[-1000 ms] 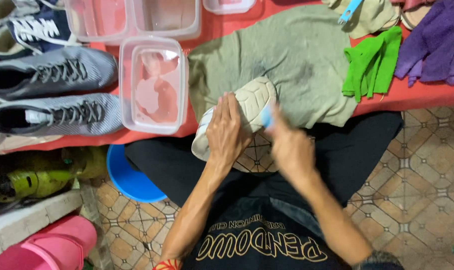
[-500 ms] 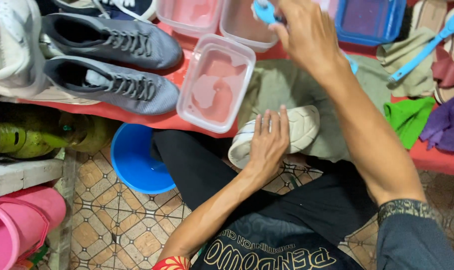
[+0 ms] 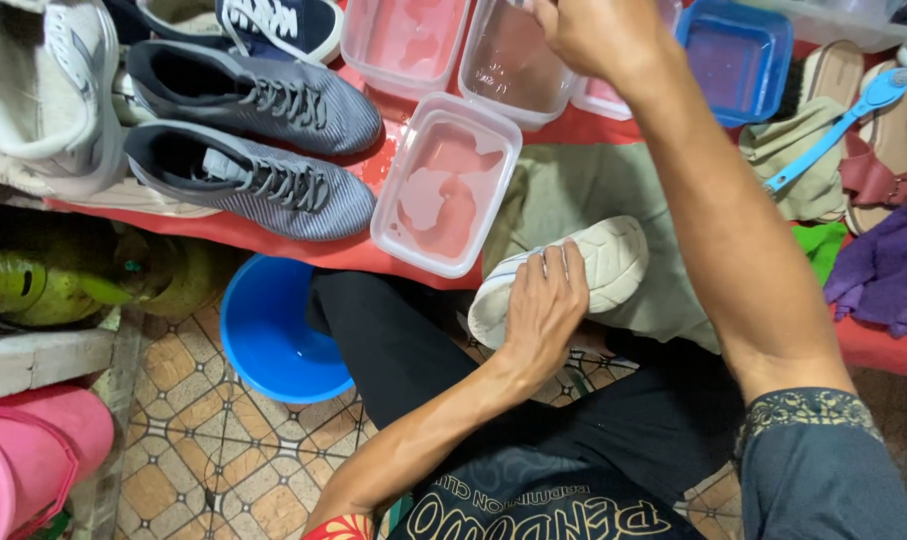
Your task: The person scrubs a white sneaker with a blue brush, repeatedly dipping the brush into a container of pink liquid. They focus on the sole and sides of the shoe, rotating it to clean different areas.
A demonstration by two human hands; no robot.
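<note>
A second ago the right hand [image 3: 598, 35] was down at the white shoe [image 3: 598, 262], scrubbing its sole with a small blue brush just beside the left hand [image 3: 545, 305]. Since then it has lifted away and reached forward across the counter [image 3: 273, 235]; it now hovers over the clear tub [image 3: 513, 65] at the far side, fingers closed, and the brush head seen half a second ago is hidden. The left hand has slid slightly along the sole, its grip now nearer the shoe's middle. The view has swung left, bringing the grey shoes [image 3: 263, 140] closer to centre.
</note>
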